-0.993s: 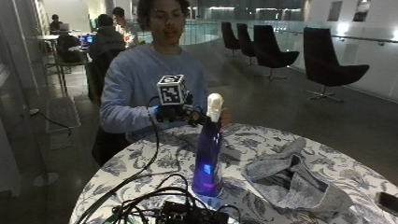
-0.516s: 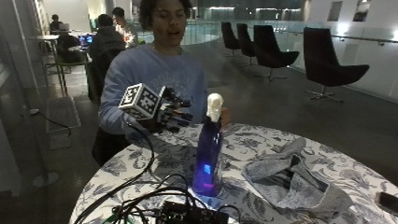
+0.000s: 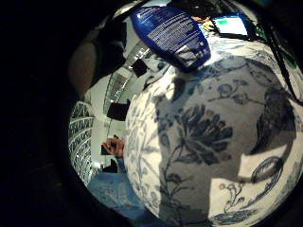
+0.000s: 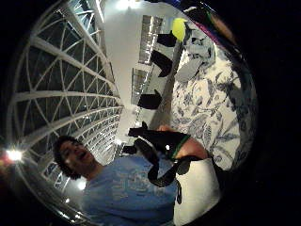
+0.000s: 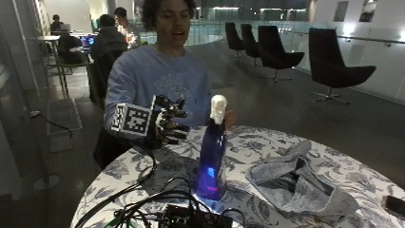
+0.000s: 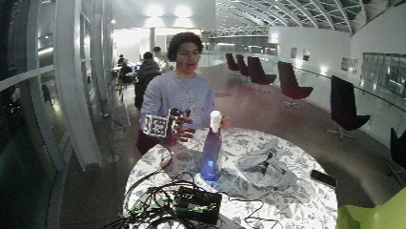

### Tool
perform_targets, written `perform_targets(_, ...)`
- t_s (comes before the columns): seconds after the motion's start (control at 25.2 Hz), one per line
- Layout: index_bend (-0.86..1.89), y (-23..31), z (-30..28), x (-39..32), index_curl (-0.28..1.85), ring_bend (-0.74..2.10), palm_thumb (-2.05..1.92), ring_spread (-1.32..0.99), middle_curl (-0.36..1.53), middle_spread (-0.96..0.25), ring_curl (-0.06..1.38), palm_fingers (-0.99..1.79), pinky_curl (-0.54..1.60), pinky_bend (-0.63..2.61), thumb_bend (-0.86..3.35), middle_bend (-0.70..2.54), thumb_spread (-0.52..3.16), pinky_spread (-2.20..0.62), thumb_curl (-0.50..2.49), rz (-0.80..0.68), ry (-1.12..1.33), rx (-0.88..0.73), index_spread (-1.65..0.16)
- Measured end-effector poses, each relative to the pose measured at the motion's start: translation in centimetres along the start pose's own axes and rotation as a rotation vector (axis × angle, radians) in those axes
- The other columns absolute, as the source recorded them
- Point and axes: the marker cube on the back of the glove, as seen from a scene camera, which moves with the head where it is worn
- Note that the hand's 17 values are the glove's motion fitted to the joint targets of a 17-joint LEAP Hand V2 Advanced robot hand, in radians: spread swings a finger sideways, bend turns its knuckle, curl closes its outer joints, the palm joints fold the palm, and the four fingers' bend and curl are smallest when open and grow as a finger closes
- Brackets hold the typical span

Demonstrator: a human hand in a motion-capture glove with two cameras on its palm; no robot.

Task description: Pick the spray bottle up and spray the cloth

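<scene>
one spray bottle (image 5: pixel 212 156) stands upright, nozzle up; gloved hands (image 5: pixel 166 127) beside it, released.

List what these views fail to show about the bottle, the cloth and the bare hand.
- Bottle: nozzle direction unclear in the outside view; label print too small in the little-finger palm view.
- Cloth: damp or dry cannot be told.
- Bare hand: mostly hidden behind the bottle.

You sat in a large public hall, something like an office atrium or lobby: a glazed lattice roof (image 6: pixel 285 12) arched overhead, black swivel chairs (image 5: pixel 335 66) lined a railing (image 5: pixel 380 40), and people worked at a desk (image 5: pixel 60 40) behind you. Your bench (image 5: pixel 373 183) wore a floral cloth.
</scene>
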Motion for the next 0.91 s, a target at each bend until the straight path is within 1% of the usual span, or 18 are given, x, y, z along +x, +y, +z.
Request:
perform_targets(0.2,0.08,-5.6,0.4,1.0,0.20,0.35,0.41,0.02,0.33,-0.02,0.28,0.49,0.34,0.39,-0.03,0.27,0.87,0.20,0.26,0.024,0.113,0.135,-0.41)
perform_targets(0.36,0.06,-9.9,1.1,2.7,0.18,0.30,0.42,0.04,0.34,0.00,0.28,0.34,0.37,0.47,-0.03,0.27,0.86,0.21,0.27,0.115,0.152,0.189,-0.41)
perform_targets(0.48,0.17,-12.4,2.1,3.6,0.21,0.25,0.41,0.05,0.35,0.00,0.26,0.42,0.35,0.41,-0.04,0.30,0.85,0.21,0.27,0.182,0.135,0.231,-0.38)
perform_targets(0.71,0.10,-13.9,3.6,5.4,0.21,0.29,0.40,0.06,0.35,0.00,0.27,0.37,0.35,0.40,-0.04,0.28,0.83,0.22,0.28,0.189,0.230,0.240,-0.36)
perform_targets(0.79,0.09,-14.1,3.8,5.9,0.21,0.30,0.48,0.07,0.35,0.01,0.28,0.37,0.35,0.40,0.01,0.28,0.85,0.24,0.29,0.193,0.241,0.247,-0.35)
perform_targets(0.83,0.08,-14.2,3.8,6.0,0.20,0.31,0.53,0.07,0.36,0.00,0.28,0.39,0.35,0.40,0.03,0.30,0.86,0.24,0.30,0.190,0.240,0.251,-0.35)
perform_targets(0.91,0.03,-14.4,3.7,6.0,0.18,0.46,0.68,0.08,0.36,-0.01,0.31,0.53,0.33,0.40,0.11,0.31,0.89,0.25,0.35,0.180,0.232,0.257,-0.33)
